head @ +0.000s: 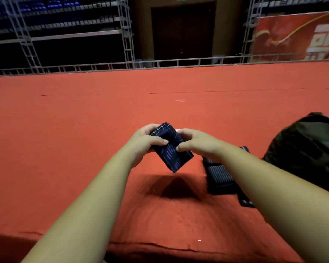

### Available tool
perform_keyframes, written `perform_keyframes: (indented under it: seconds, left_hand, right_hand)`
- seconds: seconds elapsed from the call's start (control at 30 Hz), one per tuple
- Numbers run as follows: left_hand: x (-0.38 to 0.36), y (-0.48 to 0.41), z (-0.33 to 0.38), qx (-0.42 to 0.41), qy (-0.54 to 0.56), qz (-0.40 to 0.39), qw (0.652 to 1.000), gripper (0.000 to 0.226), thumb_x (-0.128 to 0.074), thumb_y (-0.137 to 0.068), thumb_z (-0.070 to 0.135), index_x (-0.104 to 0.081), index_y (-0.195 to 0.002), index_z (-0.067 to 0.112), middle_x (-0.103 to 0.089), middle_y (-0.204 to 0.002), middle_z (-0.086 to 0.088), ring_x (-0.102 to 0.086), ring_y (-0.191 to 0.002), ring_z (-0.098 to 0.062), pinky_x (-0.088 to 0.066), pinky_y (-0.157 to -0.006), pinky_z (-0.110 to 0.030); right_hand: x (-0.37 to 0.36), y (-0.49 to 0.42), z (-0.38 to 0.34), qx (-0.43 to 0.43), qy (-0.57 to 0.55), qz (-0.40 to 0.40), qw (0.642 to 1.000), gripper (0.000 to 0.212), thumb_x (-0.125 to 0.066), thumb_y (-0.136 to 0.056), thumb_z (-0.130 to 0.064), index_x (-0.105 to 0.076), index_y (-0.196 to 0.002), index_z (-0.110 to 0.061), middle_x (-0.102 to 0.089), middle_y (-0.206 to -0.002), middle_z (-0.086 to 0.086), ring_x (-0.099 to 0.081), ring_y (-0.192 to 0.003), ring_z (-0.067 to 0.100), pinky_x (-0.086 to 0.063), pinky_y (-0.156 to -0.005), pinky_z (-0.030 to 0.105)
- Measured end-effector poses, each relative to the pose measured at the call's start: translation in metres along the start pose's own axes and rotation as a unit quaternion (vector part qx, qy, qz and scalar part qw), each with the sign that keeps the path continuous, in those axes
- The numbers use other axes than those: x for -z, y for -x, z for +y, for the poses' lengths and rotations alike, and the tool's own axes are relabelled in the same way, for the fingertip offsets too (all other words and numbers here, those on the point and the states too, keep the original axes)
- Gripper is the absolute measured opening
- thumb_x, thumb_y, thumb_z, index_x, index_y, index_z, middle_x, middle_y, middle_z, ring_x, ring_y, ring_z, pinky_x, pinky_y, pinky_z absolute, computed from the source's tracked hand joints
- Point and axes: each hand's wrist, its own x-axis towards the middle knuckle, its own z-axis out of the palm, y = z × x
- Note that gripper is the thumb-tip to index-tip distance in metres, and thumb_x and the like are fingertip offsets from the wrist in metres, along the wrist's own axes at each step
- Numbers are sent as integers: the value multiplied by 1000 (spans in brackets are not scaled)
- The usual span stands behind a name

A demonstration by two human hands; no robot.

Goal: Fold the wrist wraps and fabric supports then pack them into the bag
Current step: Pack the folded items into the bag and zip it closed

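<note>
- Holding a folded dark wrist wrap in mid-air, the left hand and right hand both pinch it. The thumbs press the near face and the other fingers curl behind the far face. The thumb tips almost meet at mid-bundle.
- The wrap's lower corner hangs free below the thumbs, clear of the red carpet, with its shadow directly underneath.
- Risk 1: the layers at the upper edge, just above the left fingers, look stacked but unfastened. If either pinch slackens, I judge they would spring apart and the fold would be lost.
- Risk 2: nothing grips the corner below the thumbs. Going to a one-handed hold for the carry could let it unroll under its own weight.
- A second ribbed wrap lies on the carpet below and to the right of the right fingers, partly hidden by the forearm. An arm sweeping across could drag it out of shape.
- The camouflage bag sits further right of the right fingers, well apart from the held wrap. It is blurred and I cannot tell where its opening is. If the mouth is slumped shut, the bundle may snag at the rim and open.
</note>
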Motion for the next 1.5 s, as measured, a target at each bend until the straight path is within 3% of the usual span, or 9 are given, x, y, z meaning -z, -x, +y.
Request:
perform_keyframes:
  seconds: [0.2,0.43,0.7,0.9,1.0,1.13,1.27,1.4,1.5]
  left_hand:
    - [-99,-20,45,-9,31,-108,994,47,-78,-75,6,-77,-119,20,-78,-111,-11,-72,-99,-26,-58,-93,-45]
    - [-230,-44,66,-49,58,-192,978,43,-79,-87,3,-70,-129,7,-77,-118,-15,-75,-104,-27,-61,-94,-43]
    - [-347,-67,94,-150,-134,-84,976,13,-63,-103,23,-72,-111,18,-70,-112,-1,-65,-99,-19,-53,-86,-34]
    - [-405,-95,103,-313,-463,-153,815,30,-55,-95,21,-80,-96,38,-50,-152,-2,-37,-144,-30,-36,-117,-44]
    - [-430,-114,106,-309,-576,-173,737,30,-55,-94,22,-80,-104,35,-36,-167,5,-27,-151,-28,-32,-113,-45]
    - [-450,-140,106,-282,-658,-198,669,37,-53,-94,17,-72,-121,34,-50,-154,8,-43,-139,-28,-35,-99,-46]
    - [-459,-158,108,-248,-579,-210,748,39,-55,-86,20,-68,-122,26,-65,-132,-1,-61,-126,-31,-50,-100,-50]
    - [-456,-180,105,-194,-502,-174,825,62,-51,-97,1,-53,-156,19,-52,-160,-6,-48,-147,-28,-40,-112,-30]
    - [-456,-190,97,-173,-451,-166,859,62,-48,-100,1,-50,-158,22,-50,-162,-3,-47,-148,-24,-37,-101,-21]
  right_hand:
    - [77,90,-3,-10,-9,112,994,35,-85,-91,-31,-72,-121,-19,-80,-118,2,-75,-112,16,-54,-106,44]
    - [162,195,14,-26,-15,239,971,19,-80,-94,-21,-77,-113,-18,-82,-104,1,-76,-94,14,-58,-88,33]
    - [261,295,69,-16,-167,416,894,25,-74,-93,-8,-77,-118,-8,-79,-105,18,-74,-90,29,-64,-82,41]
    - [307,327,110,-26,-218,425,878,27,-67,-96,-10,-74,-123,-11,-75,-111,16,-77,-87,25,-63,-73,33]
    - [318,325,128,-28,-231,413,880,40,-74,-82,-19,-77,-121,-15,-73,-114,17,-67,-105,36,-50,-92,48]
    - [322,313,139,-22,-257,382,888,40,-70,-77,-15,-76,-117,-12,-74,-106,17,-70,-92,34,-57,-81,42]
    - [322,291,148,-35,-233,360,903,33,-64,-95,-4,-73,-127,-3,-76,-110,19,-74,-94,32,-63,-78,39]
    - [322,271,156,-100,-202,367,903,17,-67,-100,-11,-78,-113,-6,-80,-100,18,-78,-78,27,-58,-57,28]
    - [325,257,165,-163,-130,386,899,21,-69,-101,-28,-81,-101,-11,-82,-96,14,-77,-78,28,-54,-68,33]
